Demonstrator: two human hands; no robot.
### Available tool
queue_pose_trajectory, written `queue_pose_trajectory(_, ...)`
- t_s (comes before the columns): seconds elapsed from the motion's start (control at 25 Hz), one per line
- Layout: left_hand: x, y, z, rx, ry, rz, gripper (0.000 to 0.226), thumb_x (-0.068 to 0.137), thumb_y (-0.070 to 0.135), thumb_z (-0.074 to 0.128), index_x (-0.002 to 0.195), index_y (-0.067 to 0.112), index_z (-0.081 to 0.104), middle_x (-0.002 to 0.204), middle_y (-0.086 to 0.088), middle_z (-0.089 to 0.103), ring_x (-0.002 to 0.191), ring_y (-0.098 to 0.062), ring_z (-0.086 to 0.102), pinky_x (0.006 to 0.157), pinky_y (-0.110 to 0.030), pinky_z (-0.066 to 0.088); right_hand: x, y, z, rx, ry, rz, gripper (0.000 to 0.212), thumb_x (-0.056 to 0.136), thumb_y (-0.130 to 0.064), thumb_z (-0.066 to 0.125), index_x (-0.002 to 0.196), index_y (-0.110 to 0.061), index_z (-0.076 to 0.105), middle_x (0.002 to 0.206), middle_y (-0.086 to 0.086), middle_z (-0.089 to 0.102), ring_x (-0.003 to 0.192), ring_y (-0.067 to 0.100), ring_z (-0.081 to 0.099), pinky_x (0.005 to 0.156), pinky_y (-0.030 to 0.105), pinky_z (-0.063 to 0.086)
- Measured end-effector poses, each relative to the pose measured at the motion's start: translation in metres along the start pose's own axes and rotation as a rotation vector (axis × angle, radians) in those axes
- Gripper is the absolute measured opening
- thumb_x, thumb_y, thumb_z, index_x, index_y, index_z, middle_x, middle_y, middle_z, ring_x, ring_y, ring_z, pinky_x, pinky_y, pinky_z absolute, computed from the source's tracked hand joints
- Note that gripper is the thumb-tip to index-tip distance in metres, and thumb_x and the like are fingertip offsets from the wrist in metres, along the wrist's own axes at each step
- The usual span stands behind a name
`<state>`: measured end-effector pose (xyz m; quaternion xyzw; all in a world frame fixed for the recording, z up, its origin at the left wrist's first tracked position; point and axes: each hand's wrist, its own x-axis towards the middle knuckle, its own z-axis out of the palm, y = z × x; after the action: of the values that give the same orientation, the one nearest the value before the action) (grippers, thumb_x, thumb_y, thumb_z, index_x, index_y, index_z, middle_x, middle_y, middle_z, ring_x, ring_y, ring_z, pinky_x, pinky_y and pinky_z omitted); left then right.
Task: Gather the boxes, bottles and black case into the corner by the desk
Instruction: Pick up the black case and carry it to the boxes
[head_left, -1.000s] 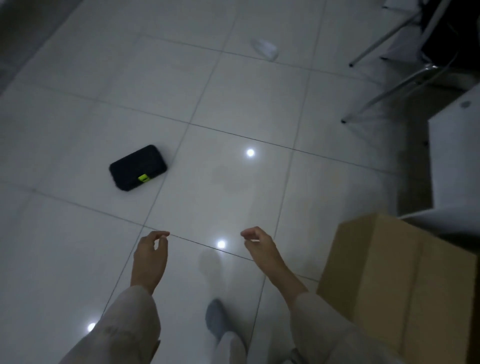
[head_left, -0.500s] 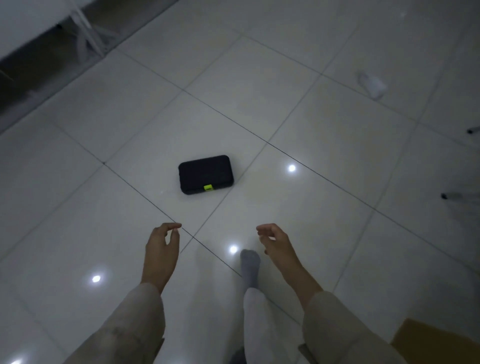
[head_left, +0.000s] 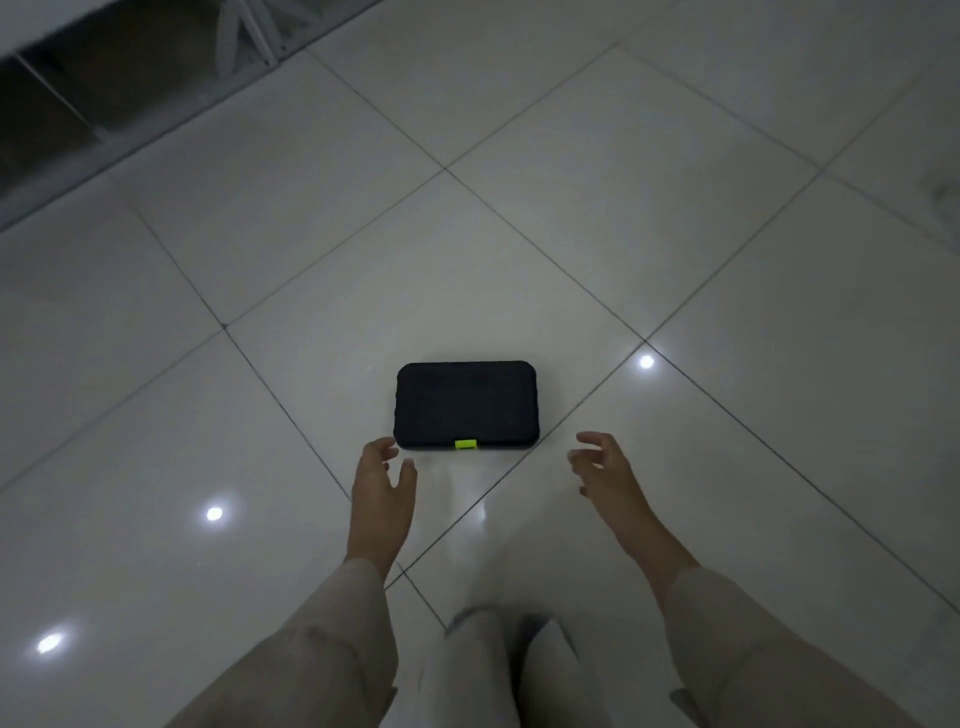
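Observation:
A flat black case with a small yellow-green tab on its near edge lies on the white tiled floor, just ahead of me. My left hand hovers at the case's near left corner, fingers spread, a little short of touching it. My right hand is open too, off the case's near right corner with a clear gap. Neither hand holds anything. No boxes or bottles are in view.
A white metal frame and a dark gap under furniture run along the top left. My legs and feet stand at the bottom middle. Glossy tiles with light reflections spread all around the case.
The view turned left and closed in on the case, which now lies directly before me. Both hands reached forward to its near corners. The cardboard box dropped out of view.

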<state>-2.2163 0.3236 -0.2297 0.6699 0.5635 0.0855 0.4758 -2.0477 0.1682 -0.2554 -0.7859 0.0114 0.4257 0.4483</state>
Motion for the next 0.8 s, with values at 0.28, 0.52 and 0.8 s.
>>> queue_pose_trajectory(0.28,0.156,-0.107,0.078,0.035,0.015,-0.134,0.069,0.089,0.03,0.056,0.142,0.0,0.023,0.148,-0.019,0.031,0.134,-0.032,0.034,0.109,-0.038,0.031,0.172,0.062,0.063,-0.058,-0.069,0.054,0.057,0.092,-0.034,0.049,0.141,-0.013,0.026,0.132,0.013,0.046,0.115,0.023,0.048,0.088,0.026,0.036)
queue_pose_trajectory(0.52,0.203,-0.15,0.103,-0.258,-0.051,-0.294,0.052,0.079,0.047,0.063,0.112,0.011,0.046,0.11,-0.004,0.055,0.1,-0.021,0.056,0.083,-0.035,0.05,0.224,0.084,0.099,0.106,-0.005,0.063,0.076,0.071,-0.053,0.069,0.13,-0.011,0.045,0.122,0.003,0.054,0.107,0.019,0.055,0.081,0.023,0.047)
queue_pose_trajectory(0.8,0.137,-0.109,0.067,-0.371,-0.068,-0.347,0.045,0.082,0.037,0.064,0.111,0.013,0.039,0.111,-0.006,0.048,0.1,-0.022,0.055,0.072,-0.029,0.049,0.166,0.039,0.064,0.054,-0.066,0.091,0.088,0.059,-0.056,0.075,0.128,-0.011,0.045,0.122,0.004,0.058,0.105,0.019,0.059,0.082,0.028,0.05)
